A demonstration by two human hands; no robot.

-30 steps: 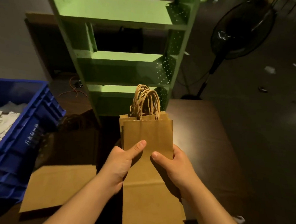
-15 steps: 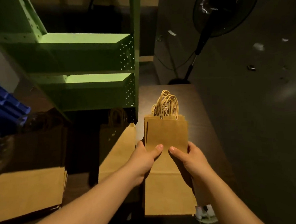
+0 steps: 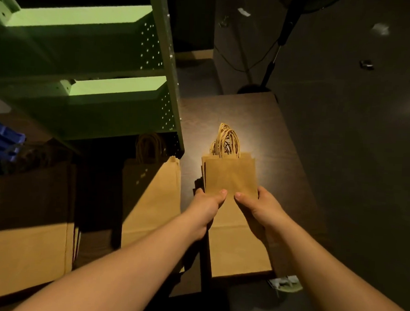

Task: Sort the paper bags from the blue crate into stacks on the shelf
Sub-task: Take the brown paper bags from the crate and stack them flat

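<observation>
Both hands hold a bundle of small brown paper bags (image 3: 230,175) with twisted handles over the dark table, right of the green shelf (image 3: 122,89). My left hand (image 3: 207,204) grips the bundle's left side with the thumb on top. My right hand (image 3: 259,205) grips its right side the same way. A medium stack of paper bags (image 3: 154,195) lies to the left, partly under the shelf. A larger stack (image 3: 27,219) lies at the far left. Only a corner of the blue crate (image 3: 2,142) shows at the left edge.
The dark table (image 3: 278,140) ends just right of the bundle, with dark floor beyond. A standing fan's pole and base (image 3: 270,66) stand behind the table. A small pale object (image 3: 285,283) lies on the floor below my right wrist.
The view swung right and down, so the blue crate slid almost out of sight. The bundle in both hands moved to the table's right part, beside the shelf post. More stacks came into view.
</observation>
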